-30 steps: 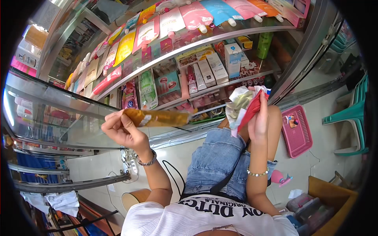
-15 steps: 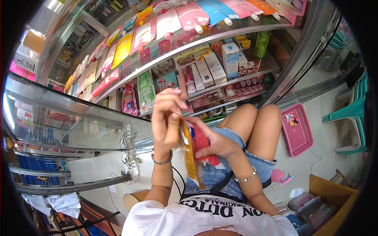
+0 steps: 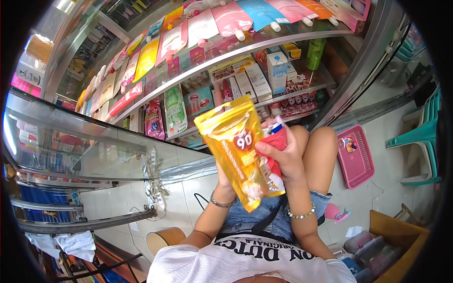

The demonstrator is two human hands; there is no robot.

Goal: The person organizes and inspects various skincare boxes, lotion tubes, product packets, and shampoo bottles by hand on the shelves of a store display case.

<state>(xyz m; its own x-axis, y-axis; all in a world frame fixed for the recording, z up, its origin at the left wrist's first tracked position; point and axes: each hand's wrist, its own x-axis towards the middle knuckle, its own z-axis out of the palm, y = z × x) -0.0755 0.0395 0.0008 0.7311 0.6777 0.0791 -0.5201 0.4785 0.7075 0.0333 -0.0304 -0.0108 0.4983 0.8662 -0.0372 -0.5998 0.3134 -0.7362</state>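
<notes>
A shiny yellow pouch (image 3: 236, 148) marked "90" faces me in front of my lap, tilted, with a hang hole near its top edge. Behind its left side is my left hand (image 3: 222, 178), which holds the pouch from the back; its fingers are hidden. My right hand (image 3: 287, 158) is closed on a red packet (image 3: 274, 141) with some white and blue on it, the thumb lying across its front. The red packet is pressed against the pouch's right edge and is partly covered.
Before me stands a glass display case (image 3: 292, 40) with pouches on top and boxes, tubes and bottles on lower shelves. A pink basket (image 3: 363, 177) lies on the floor at right, near green plastic chairs (image 3: 415, 137). Power strips (image 3: 158, 188) lie at left.
The yellow pouch has turned from edge-on to face me and risen. My left hand has gone from the pouch's top to behind it. My right hand has moved right and up with the red packet.
</notes>
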